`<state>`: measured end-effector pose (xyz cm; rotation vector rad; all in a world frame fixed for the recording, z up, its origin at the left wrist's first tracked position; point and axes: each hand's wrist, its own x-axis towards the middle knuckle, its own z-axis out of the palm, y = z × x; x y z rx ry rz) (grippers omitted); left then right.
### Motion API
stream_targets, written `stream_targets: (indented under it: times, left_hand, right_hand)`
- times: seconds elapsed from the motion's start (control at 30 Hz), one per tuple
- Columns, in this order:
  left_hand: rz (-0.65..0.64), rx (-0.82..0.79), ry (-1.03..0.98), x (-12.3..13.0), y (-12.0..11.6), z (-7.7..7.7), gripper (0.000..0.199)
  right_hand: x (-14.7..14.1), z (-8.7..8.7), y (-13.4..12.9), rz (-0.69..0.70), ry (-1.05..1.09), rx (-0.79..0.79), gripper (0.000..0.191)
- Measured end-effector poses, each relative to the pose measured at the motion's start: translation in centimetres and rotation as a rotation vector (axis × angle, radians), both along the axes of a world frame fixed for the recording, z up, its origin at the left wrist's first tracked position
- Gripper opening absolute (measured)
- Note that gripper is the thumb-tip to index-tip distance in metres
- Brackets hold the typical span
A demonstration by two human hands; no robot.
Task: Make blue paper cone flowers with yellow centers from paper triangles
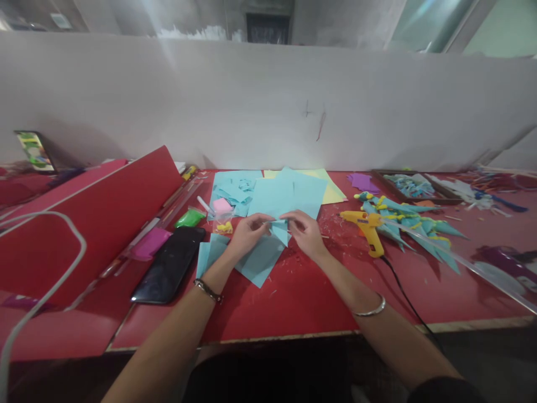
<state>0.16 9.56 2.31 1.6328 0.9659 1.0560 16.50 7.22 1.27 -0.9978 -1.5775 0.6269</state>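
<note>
Between my two hands is a small piece of light blue paper (279, 230), with a folded, pointed lower part hanging down. My left hand (250, 232) pinches its left edge between thumb and fingers. On the other side, my right hand (306, 230) pinches the upper right edge. Larger light blue sheets (272, 197) lie flat just behind the hands, and another blue sheet (260, 263) is spread below them. Folded blue paper pieces (212, 250) rest beside my left wrist. A pale yellow sheet (334, 190) shows from under the blue ones.
A yellow glue gun (369, 229) with a black cord lies at right, before blue paper cones (419, 229) with yellow trim. A black phone (170, 268), a green packet (190, 217) and a pink packet (150, 243) are at left. A red board (109, 224) stands farther left.
</note>
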Motion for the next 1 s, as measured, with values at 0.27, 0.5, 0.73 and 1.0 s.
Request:
stream_targets:
  times: [0.27, 0.5, 0.73, 1.0]
  left_hand:
    - [0.145, 0.021, 0.044, -0.11, 0.04, -0.12, 0.023]
    - [0.129, -0.012, 0.004, -0.03, -0.18, 0.19, 0.027]
    - [0.118, -0.016, -0.004, 0.51, -0.39, 0.05, 0.018]
    - [0.006, 0.079, 0.020, 0.28, -0.19, -0.34, 0.029]
  right_hand:
    - [-0.23, -0.01, -0.04, 0.112, 0.127, -0.065, 0.020]
    - [-0.26, 0.22, -0.07, 0.092, 0.105, -0.121, 0.021]
    - [-0.31, -0.50, 0.53, -0.130, 0.185, -0.222, 0.022]
    - [-0.19, -0.52, 0.65, -0.030, 0.227, -0.236, 0.022]
